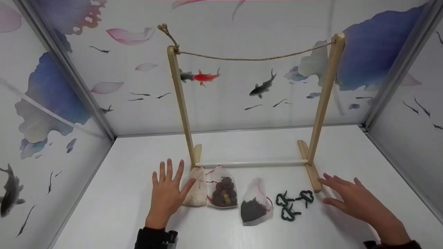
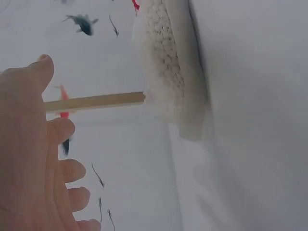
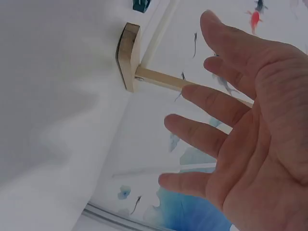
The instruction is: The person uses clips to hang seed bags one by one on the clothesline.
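Note:
My left hand (image 1: 167, 193) hovers with spread fingers beside a mesh bag of pale grains (image 1: 195, 190), holding nothing. That bag lies close past the thumb in the left wrist view. To its right on the table are a mesh bag of brown round pieces (image 1: 224, 193) and a mesh bag of dark, fine contents (image 1: 254, 207). Several dark green clips (image 1: 289, 211) lie in a cluster farther right. My right hand (image 1: 360, 199), fingers apart and holding nothing, is over the table near the right foot (image 1: 314, 178) of a wooden stand; the right wrist view shows its bare palm.
The wooden stand's left post (image 1: 181, 107) and right post (image 1: 325, 100) carry a sagging twine (image 1: 256, 59), knotted at the left. A white rod (image 1: 252, 163) joins the posts low down. Printed panels (image 1: 225, 110) enclose the white table (image 1: 114, 193) at the back and sides.

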`<state>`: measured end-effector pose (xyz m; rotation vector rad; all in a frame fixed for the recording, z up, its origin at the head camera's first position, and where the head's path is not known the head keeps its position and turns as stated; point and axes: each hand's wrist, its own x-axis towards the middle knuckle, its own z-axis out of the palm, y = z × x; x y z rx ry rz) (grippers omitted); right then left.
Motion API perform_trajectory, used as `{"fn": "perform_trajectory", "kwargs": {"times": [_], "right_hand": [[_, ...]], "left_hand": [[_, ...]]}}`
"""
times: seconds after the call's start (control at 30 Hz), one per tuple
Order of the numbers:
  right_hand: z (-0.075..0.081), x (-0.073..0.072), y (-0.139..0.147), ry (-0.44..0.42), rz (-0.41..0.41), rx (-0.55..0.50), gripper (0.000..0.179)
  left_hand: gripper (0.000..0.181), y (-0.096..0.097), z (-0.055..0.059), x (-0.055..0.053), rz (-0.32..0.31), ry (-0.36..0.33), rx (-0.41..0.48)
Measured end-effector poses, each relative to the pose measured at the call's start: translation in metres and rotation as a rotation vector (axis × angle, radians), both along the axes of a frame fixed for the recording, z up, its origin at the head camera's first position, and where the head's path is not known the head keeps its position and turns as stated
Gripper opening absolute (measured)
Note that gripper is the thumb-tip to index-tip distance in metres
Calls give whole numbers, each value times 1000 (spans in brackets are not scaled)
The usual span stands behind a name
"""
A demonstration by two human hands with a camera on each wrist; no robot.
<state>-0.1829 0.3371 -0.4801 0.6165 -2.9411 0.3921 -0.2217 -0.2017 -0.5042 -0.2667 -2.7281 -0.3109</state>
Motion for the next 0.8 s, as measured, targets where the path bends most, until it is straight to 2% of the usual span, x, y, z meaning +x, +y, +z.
{"fn": "perform_trajectory", "kwargs": {"times": [0.17, 0.33, 0.57, 0.8], "right_hand": [[-2, -12, -13, 17, 155, 18, 57], [-6, -25, -25, -60, 261, 44, 59], [-14, -35, -34, -194, 257, 69, 54], [-19, -32, -37, -217, 248, 49, 46]], "left_hand": [[74, 20, 4, -4, -63, -24, 55], [71, 39, 7, -6, -130, -55, 118], [70, 70, 8, -4, -299, -4, 130], [64, 99, 6, -2, -448, 49, 122]]}}
